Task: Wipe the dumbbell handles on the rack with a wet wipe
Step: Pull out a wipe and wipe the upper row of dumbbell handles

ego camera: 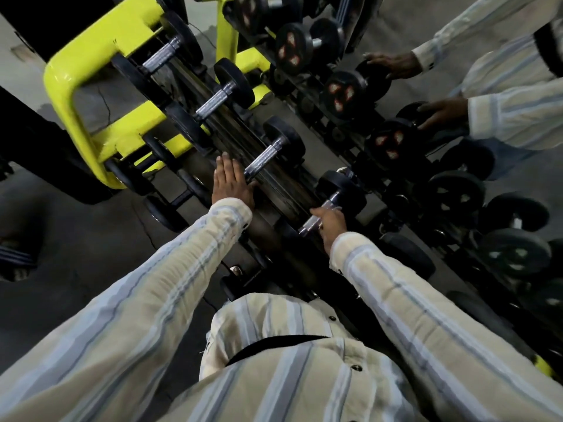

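Wiping under way: right hand [330, 223] fingers curl around nearest dumbbell handle [316, 219]; left hand [233, 184] flat, fingers straight, steadies the neighbouring dumbbell [274, 153], likely next.

Cream shirt [292, 376] with blue-grey stripes, long buttoned sleeves [146, 300], dark buttons

4 dumbbells [275, 153] on top rail, 2 hands [233, 185], 1 rack [91, 86]

— What sat on the rack [283, 190]?
— Dumbbells in a row. Left hand [232, 183] lay flat on the near end of one; right hand [330, 224] was at the next handle [316, 217], rightward.
— Behind?
— A mirror [426, 95].
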Available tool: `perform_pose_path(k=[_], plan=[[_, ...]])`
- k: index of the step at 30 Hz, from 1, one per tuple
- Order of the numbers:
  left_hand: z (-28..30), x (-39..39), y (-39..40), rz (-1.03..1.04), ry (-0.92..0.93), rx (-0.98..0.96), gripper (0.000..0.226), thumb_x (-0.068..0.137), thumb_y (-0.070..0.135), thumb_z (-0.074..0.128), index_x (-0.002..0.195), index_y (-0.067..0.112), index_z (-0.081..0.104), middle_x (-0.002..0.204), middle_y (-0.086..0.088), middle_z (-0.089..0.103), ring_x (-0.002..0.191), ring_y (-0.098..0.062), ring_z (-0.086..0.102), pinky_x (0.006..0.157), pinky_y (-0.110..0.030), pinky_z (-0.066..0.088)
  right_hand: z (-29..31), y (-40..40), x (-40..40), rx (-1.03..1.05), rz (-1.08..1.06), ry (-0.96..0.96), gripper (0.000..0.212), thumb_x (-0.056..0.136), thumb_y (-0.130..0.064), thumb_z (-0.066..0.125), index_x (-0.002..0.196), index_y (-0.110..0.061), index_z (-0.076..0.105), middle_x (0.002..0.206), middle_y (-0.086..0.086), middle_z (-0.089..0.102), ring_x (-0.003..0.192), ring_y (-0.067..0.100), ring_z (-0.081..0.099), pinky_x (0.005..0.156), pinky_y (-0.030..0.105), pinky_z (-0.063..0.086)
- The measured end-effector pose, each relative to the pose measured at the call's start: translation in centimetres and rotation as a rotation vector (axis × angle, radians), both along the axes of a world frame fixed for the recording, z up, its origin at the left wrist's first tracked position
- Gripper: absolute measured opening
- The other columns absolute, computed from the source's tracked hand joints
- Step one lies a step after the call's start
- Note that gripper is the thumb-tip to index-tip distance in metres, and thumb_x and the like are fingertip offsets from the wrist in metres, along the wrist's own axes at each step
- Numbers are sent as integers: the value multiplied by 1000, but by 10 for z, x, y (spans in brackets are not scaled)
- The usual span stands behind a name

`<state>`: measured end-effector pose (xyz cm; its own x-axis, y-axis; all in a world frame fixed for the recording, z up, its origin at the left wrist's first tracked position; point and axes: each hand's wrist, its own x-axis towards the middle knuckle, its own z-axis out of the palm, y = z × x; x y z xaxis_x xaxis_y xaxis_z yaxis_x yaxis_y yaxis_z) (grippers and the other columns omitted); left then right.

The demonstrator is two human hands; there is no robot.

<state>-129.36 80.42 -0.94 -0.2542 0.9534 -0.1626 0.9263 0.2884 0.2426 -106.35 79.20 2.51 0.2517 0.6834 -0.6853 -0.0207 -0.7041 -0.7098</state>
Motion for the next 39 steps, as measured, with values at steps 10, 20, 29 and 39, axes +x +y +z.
perform_pose_path(k=[10,20,29,39], plan=[[0,1,0,18,-26,0,79,104,44,43,158,-4,11,168,-22,-3,156,-38,-3,127,-47,6,11,16,8,-40,-258,256,18,71,-5,63,89,-5,61,99,15,58,85,27,61,83,34,51],[0,1,-1,9,-37,13,78,103,41,46,157,-6,15,167,-25,1,156,-41,-1,127,-48,6,23,8,-8,-127,-172,46,22,69,-16,67,86,-5,57,82,11,58,70,26,59,67,32,49],[-1,1,0,11,-19,11,78,103,43,45,156,-5,16,167,-26,3,156,-41,1,126,-49,7,8,-14,3,-225,-100,89,33,81,-18,64,111,-5,65,105,13,70,88,25,66,69,31,49],[1,1,0,15,-34,7,78,103,43,47,157,-4,15,167,-25,2,156,-40,0,127,-48,6,11,-10,-6,-275,43,-58,34,62,21,55,84,-1,69,76,17,61,62,27,60,48,27,43]])
